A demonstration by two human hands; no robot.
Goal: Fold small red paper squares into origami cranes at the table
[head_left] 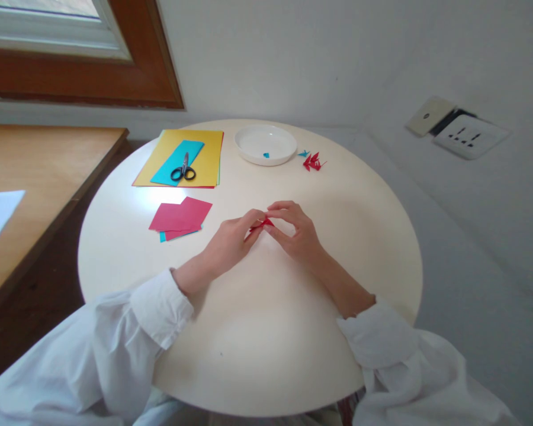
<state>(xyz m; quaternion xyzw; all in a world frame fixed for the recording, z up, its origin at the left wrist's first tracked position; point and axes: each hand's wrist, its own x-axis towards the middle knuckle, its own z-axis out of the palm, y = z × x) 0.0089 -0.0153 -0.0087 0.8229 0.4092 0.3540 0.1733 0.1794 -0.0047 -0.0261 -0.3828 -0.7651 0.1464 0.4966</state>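
A small piece of folded red paper [266, 222] is pinched between my two hands above the middle of the round table. My left hand [235, 239] grips it from the left, thumb and fingers closed on it. From the right, my right hand [295, 231] holds the other side between thumb and fingertips. The fingers cover part of the paper, so its full shape is hidden. Left of my hands lie red paper squares [182, 216], overlapping, with a blue sheet [162, 236] peeking out beneath.
Black-handled scissors [184, 170] rest on a blue strip [164, 171] atop yellow sheets [211, 157]. A white dish [244, 155] holds a tiny blue piece [266, 155]. Beside it sit small red folded figures [313, 161] and a blue one [304, 153]. A wooden desk [71, 154] stands left.
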